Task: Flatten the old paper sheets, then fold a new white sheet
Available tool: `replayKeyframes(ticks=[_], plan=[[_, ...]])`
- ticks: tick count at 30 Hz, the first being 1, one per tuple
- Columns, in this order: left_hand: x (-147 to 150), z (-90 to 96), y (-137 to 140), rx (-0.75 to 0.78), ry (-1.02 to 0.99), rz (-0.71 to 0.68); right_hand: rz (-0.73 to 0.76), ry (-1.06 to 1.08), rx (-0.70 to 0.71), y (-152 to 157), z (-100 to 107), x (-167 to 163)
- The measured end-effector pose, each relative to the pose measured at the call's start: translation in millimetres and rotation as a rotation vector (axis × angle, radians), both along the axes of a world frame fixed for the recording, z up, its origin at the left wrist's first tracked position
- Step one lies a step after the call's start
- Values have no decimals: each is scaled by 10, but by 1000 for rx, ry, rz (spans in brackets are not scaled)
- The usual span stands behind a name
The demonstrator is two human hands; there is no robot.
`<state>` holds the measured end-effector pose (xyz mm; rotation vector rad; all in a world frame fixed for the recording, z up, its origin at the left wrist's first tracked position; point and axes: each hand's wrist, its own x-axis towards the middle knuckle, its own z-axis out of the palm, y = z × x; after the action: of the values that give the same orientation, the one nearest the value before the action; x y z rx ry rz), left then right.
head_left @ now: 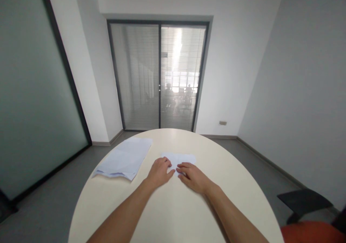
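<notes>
paper (181,158); half-curled hands (160,172) (192,176) atop

I log, on the tabletop (178,214): paper stack (125,158), left; paper piece (180,158), right of it. Beside the tabletop, right: chair (310,232). Behind: glazed panels (137,80).

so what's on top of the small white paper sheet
The left hand and right hand cover near parts of the paper sheet; its far strip shows white. What lies under them is hidden.

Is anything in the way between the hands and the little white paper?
Nothing visible. The left hand and right hand both seem to rest on the little paper; the bigger papers lie off to the left.
</notes>
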<state>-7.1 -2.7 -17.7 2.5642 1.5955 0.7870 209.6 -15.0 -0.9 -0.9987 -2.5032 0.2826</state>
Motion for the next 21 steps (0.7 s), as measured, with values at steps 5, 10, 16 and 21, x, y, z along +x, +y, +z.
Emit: replayKeyframes(ticks=[5,10,16,21], plan=[[22,-7,-26,-6,-13,-53,-50,43,-40,-3,29,11],[9,-20,-29,-13,-5,-101,-49,57,-27,10,5,27],[-32,-93,7,-10,6,-181,-81,71,-36,62,-40,66],[-25,-100,19,12,-23,-256,-153,30,-19,127,-74,131]])
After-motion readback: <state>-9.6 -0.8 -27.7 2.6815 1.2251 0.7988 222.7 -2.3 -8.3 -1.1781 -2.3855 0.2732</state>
